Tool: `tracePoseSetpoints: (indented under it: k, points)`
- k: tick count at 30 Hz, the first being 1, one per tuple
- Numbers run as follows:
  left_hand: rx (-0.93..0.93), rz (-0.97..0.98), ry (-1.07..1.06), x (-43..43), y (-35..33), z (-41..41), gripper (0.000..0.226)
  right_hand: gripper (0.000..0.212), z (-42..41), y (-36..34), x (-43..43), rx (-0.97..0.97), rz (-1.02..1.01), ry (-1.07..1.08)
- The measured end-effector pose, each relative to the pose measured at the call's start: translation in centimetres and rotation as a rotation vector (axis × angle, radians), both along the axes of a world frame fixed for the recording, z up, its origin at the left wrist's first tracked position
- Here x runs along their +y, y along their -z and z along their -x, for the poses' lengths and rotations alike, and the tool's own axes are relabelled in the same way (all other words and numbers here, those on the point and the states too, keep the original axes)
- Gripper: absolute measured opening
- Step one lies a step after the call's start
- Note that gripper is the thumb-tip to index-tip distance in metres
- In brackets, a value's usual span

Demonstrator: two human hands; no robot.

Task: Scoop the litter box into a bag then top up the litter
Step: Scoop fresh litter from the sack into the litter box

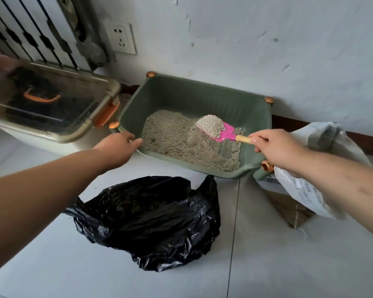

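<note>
A green litter box (181, 91) with copper corner knobs sits on the floor against the wall, with grey litter (170, 136) spread over its bottom. My right hand (276, 147) grips the wooden handle of a pink scoop (224, 131), which is heaped with litter and held just above the litter bed. A thin stream of grains falls from the scoop. My left hand (119, 145) holds the box's near left rim. A black bin bag (151, 220) lies open on the floor in front of the box.
A clear-lidded storage bin (47, 104) with orange latches stands left of the box. A white litter sack (323, 168) leans at the right, over brown cardboard (289, 209). A radiator (30, 29) and a wall socket (121, 37) are behind.
</note>
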State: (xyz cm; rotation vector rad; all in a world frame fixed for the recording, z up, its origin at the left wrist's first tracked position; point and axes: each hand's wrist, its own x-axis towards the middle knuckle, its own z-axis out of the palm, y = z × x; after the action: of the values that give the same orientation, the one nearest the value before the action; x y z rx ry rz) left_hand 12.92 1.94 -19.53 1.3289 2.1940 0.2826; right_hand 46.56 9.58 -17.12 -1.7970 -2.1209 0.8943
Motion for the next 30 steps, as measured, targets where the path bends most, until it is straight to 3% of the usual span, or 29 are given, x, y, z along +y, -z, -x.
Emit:
tracePoseSetpoints:
  k: [7,13,19,25,30]
  points:
    - [-0.024,-0.033,0.053,0.8,0.7,-1.1,0.053,0.029,-1.9,-0.6,0.8,-0.011,-0.013,0.119]
    - [-0.023,-0.037,0.087,1.7,1.0,-2.3,0.051,0.029,-3.5,-1.9,0.2,-0.166,0.038,0.044]
    - [-0.009,-0.031,0.119,2.1,1.1,-3.6,0.053,0.032,-4.2,-2.5,0.2,-0.173,0.048,0.080]
    - [0.017,-0.031,0.136,2.1,0.8,-3.8,0.054,0.032,-4.3,-2.6,0.3,-0.350,0.019,0.019]
    - [0.029,-0.029,0.116,2.0,0.8,-3.3,0.055,0.030,-3.7,-3.1,0.6,-0.377,-0.003,0.019]
